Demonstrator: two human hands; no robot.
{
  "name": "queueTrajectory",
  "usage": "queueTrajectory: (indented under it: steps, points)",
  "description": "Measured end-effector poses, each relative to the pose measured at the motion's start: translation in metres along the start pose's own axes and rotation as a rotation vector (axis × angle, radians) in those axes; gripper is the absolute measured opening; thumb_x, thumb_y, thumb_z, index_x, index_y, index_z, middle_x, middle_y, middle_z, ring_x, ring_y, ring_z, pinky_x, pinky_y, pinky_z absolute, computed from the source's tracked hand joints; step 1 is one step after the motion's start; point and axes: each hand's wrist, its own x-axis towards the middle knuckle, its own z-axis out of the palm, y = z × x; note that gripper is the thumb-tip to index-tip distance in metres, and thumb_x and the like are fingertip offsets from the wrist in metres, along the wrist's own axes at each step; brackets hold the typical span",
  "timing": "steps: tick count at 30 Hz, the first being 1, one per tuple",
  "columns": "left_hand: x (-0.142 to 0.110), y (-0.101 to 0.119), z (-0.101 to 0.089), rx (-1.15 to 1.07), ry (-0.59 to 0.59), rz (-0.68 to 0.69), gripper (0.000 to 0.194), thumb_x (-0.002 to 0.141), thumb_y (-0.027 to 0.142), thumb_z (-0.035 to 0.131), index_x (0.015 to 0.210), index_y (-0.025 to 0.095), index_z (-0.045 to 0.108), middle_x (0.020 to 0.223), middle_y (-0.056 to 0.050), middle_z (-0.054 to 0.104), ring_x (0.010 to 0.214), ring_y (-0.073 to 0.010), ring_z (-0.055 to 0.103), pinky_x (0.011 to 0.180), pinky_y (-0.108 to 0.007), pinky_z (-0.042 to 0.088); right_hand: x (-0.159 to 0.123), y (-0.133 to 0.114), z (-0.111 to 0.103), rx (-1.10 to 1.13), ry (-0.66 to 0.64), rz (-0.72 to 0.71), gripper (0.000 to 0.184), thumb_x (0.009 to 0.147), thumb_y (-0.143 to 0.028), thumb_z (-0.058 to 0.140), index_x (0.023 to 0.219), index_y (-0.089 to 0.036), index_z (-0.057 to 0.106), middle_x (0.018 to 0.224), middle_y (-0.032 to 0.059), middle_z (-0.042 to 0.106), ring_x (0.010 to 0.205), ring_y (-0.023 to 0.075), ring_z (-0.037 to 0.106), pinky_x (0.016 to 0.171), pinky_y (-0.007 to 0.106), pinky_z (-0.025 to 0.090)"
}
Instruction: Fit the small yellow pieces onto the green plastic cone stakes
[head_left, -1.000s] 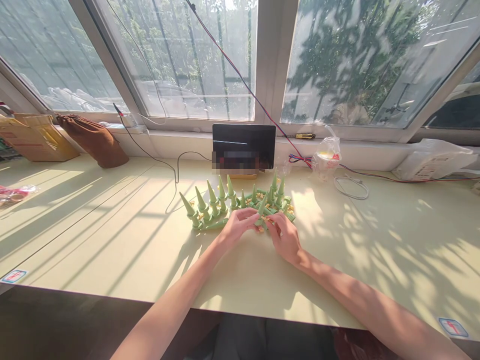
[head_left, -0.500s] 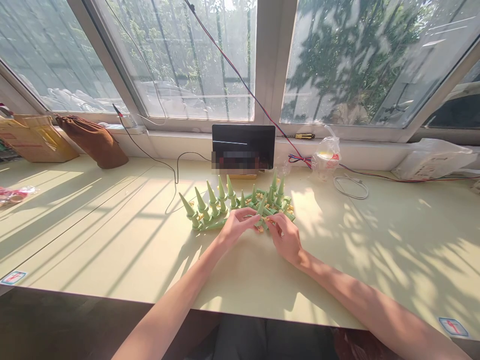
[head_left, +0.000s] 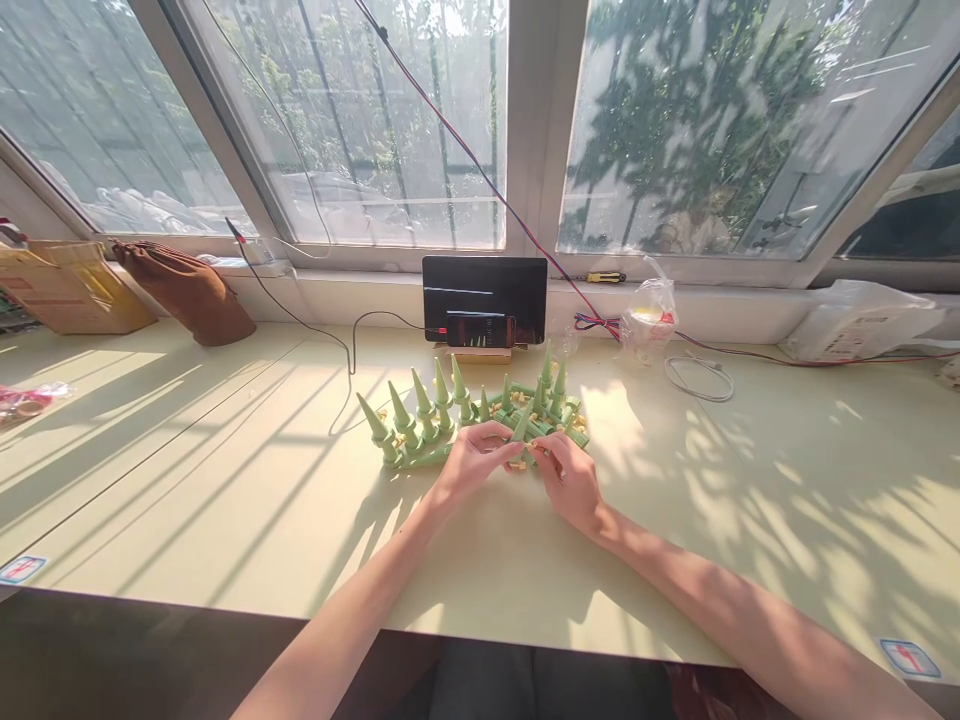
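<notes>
A cluster of green plastic cone pieces (head_left: 420, 415) on green bars with small yellow connectors lies in the middle of the pale table (head_left: 225, 480). My left hand (head_left: 471, 462) pinches one green cone piece (head_left: 520, 428) at the cluster's near edge. My right hand (head_left: 570, 482) meets it from the right, fingers pinched on the same piece beside a small yellow connector. Both hands rest close above the table.
Behind the cluster a dark tablet (head_left: 484, 292) stands with a phone (head_left: 480, 330) leaning on it. A brown pouch (head_left: 187, 293) and cardboard box (head_left: 71, 290) sit far left; a plastic bag (head_left: 651, 318), white cable (head_left: 699, 378) and wires lie at right.
My hands stay on the same green piece with only small finger shifts. The camera view has tilted slightly.
</notes>
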Motion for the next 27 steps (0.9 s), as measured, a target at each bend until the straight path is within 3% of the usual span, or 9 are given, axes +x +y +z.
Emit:
queueTrajectory:
  steps: [17, 23, 27]
  points:
    - [-0.002, -0.006, 0.006, -0.059, 0.039, 0.135, 0.029, 0.072, 0.037, 0.082, 0.076, 0.014, 0.066, 0.091, -0.005, 0.058, 0.073, -0.0155, 0.061, 0.060, -0.031, 0.062, 0.001, 0.001, 0.002, 0.012, 0.010, 0.096, 0.015, 0.094, -0.023, 0.049, 0.083, -0.020, 0.059, 0.065, -0.0013, 0.061, 0.053, 0.0119, 0.050, 0.051, 0.024, 0.044]
    - [-0.003, 0.005, 0.007, 0.046, 0.035, 0.105, 0.031, 0.076, 0.043, 0.077, 0.087, 0.016, 0.070, 0.082, -0.004, 0.062, 0.071, -0.0176, 0.063, 0.061, -0.031, 0.060, 0.000, 0.001, 0.003, 0.032, 0.008, 0.140, 0.016, 0.095, -0.027, 0.050, 0.086, -0.020, 0.060, 0.063, -0.0015, 0.060, 0.051, 0.0116, 0.048, 0.049, 0.024, 0.044]
    - [-0.004, 0.014, 0.007, 0.087, 0.031, 0.054, 0.031, 0.076, 0.044, 0.077, 0.088, 0.016, 0.070, 0.073, -0.003, 0.064, 0.058, -0.0155, 0.062, 0.056, -0.029, 0.055, -0.001, 0.002, 0.003, 0.043, 0.020, 0.180, 0.017, 0.096, -0.029, 0.049, 0.094, -0.020, 0.063, 0.066, -0.0002, 0.063, 0.051, 0.0124, 0.051, 0.050, 0.025, 0.045]
